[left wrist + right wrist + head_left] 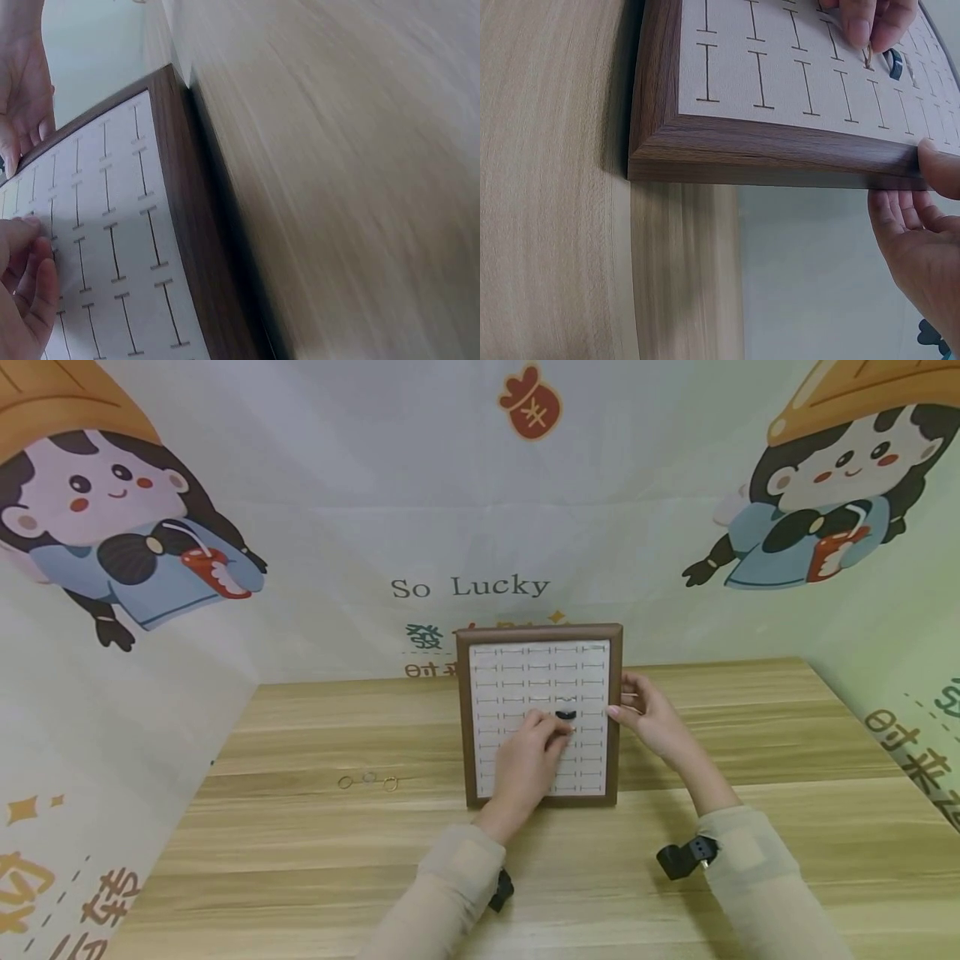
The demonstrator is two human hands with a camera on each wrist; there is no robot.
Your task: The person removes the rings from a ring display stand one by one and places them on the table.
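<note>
A ring display board (pixel 538 799) with a brown wooden frame and a white slotted face stands upright on the table. My left hand (pixel 525 760) is at its face, thumb and fingertips pinching a gold ring (pixel 868 58) at a slot. Right above that ring, a black ring (pixel 566 715) sits in a slot, and a thin silver ring (pixel 910 72) sits beyond it. My right hand (pixel 652 718) grips the board's right edge, with the thumb at the front and the fingers behind, as the right wrist view shows.
Three thin rings (pixel 368 777) lie on the wooden table (pixel 300 860) left of the board. Close behind the board hangs a printed backdrop (pixel 337 543). Each wrist carries a black camera (pixel 678 860).
</note>
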